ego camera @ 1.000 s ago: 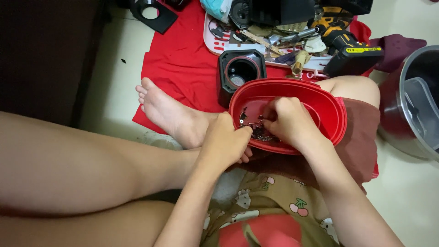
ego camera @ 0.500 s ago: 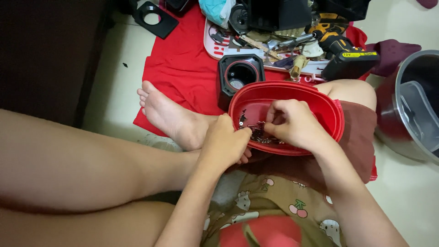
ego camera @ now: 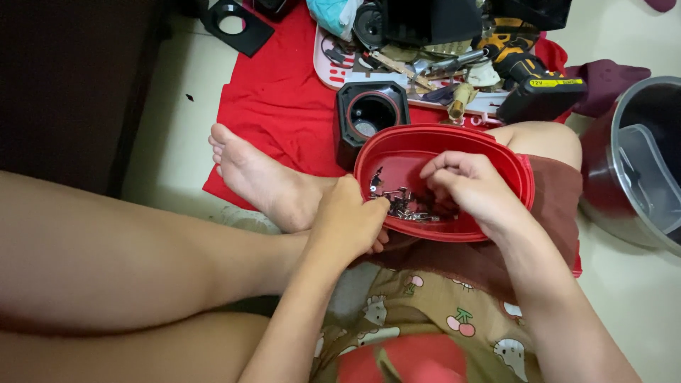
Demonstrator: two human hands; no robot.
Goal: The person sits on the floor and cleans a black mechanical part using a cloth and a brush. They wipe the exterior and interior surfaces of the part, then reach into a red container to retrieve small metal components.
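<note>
Your right hand (ego camera: 472, 191) has slid from the middle of the red tub (ego camera: 511, 152) toward its right side, uncovering the small metal screws (ego camera: 397, 202) beside your left hand (ego camera: 351, 223), fingers curled over them.

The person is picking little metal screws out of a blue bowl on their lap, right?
Not quite. The head view shows the bowl is red, not blue. The rest holds: the right hand reaches among the little metal screws in it while the left hand steadies its rim.
</note>
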